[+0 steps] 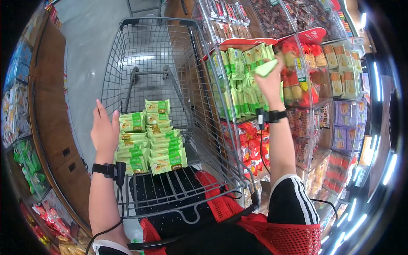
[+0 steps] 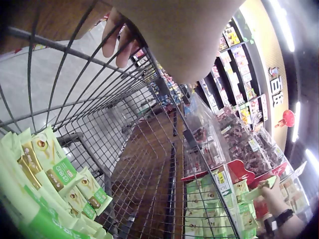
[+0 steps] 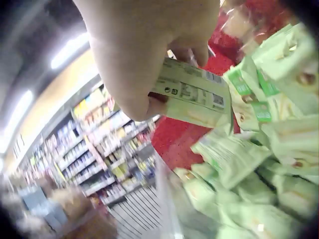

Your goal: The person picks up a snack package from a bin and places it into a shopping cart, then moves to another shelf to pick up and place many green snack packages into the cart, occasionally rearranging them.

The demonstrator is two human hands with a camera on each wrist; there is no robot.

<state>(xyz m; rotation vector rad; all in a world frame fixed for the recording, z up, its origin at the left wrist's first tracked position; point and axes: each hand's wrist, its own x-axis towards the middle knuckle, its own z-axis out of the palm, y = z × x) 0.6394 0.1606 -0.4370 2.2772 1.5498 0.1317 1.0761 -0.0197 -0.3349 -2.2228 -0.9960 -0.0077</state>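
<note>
My right hand (image 1: pixel 271 87) grips a light green snack packet (image 1: pixel 265 68) above the shelf bin of matching packets (image 1: pixel 238 63). In the right wrist view the packet's printed back (image 3: pixel 199 97) faces the camera, pinched between thumb and fingers. Below it lie loose green packets (image 3: pixel 234 154) in the bin. On the other side, my left hand (image 1: pixel 105 131) is at the left rim of the shopping cart (image 1: pixel 111 63), its fingers extended and holding nothing. Beside that hand, stacked green packets (image 1: pixel 168 161) sit in two rows at the cart's near end.
Clear-walled bins of red-wrapped snacks (image 1: pixel 257 148) and other packaged food line the right side. A wooden shelf unit (image 1: pixel 49 106) runs along the left, past the grey aisle floor (image 1: pixel 87 38). The cart's handle bar (image 1: pixel 191 229) crosses in front of my body.
</note>
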